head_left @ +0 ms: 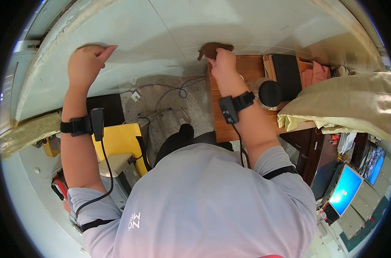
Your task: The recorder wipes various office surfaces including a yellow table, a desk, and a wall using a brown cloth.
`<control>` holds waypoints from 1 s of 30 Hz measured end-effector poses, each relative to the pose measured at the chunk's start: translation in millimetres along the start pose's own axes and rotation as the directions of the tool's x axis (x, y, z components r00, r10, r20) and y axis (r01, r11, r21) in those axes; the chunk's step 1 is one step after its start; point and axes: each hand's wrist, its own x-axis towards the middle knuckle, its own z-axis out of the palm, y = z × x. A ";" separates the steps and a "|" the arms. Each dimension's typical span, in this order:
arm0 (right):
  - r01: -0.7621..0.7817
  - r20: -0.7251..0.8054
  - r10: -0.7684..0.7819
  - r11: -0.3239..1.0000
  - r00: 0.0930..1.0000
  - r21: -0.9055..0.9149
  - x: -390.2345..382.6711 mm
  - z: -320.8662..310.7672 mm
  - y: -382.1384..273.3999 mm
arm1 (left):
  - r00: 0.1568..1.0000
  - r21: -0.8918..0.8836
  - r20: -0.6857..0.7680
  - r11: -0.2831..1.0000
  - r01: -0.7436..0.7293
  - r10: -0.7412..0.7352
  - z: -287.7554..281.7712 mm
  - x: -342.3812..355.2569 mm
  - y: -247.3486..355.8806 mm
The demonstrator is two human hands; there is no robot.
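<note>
My right hand (224,62) grips a brown cloth (211,50) and presses it to the pale tiled wall (161,47), just above a wooden desk. My left hand (87,63) is raised against the same wall, farther left. Its fingers look curled and the thumb sticks out to the right. A thin dark edge shows behind its knuckles; whether that is shadow or a held thing I cannot tell. Each forearm wears a black strap with a small device, the left device (97,124) and the right device (229,109), with cables running down.
On the wooden desk (224,124) stand a dark-lidded jar (269,93), a black folder (285,73) and a gold fabric cover (346,101). Cables (178,89) cross the floor below. A yellow chair (118,139) stands left; a lit monitor (345,189) is at the right.
</note>
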 end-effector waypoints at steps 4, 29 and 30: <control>0.146 -0.053 -0.193 0.872 0.980 -0.467 34.7 -20.0 0.8 | 1.000 -0.018 -0.016 1.000 -0.006 0.005 9.3 -4.9 -5.7; 0.303 -0.121 -0.536 0.633 0.836 -0.712 -33.4 38.6 13.9 | 0.999 -0.035 -0.034 0.999 -0.039 0.038 3.0 0.4 5.2; 0.301 -0.121 -0.535 0.632 0.836 -0.714 -27.0 32.9 14.1 | 0.999 -0.037 -0.028 0.999 -0.025 0.024 2.8 -0.7 5.0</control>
